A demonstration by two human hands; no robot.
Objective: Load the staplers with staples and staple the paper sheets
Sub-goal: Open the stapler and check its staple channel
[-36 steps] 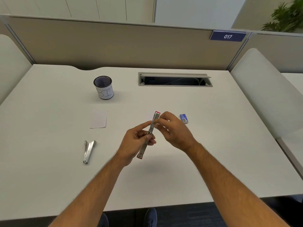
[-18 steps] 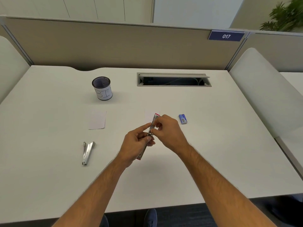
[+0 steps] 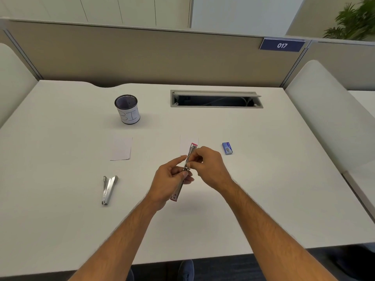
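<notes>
Above the middle of the worktop (image 3: 60,230), a pink-trimmed stapler (image 3: 185,171), swung fully open into a long strip, is being held off the surface. It is being gripped around its lower half by the curled fingers of the left hand (image 3: 169,184), while something small at its hinge area is being pinched by the right hand (image 3: 209,169); whether that is a staple strip cannot be told. If staples are being fed in, they could be snapped, dropped or seated crooked, being so small and being worked in mid-air. A second, silver stapler (image 3: 108,189) is lying to the near left, two paper sheets (image 3: 121,148) and a blue staple box (image 3: 227,148) are lying further off.
</notes>
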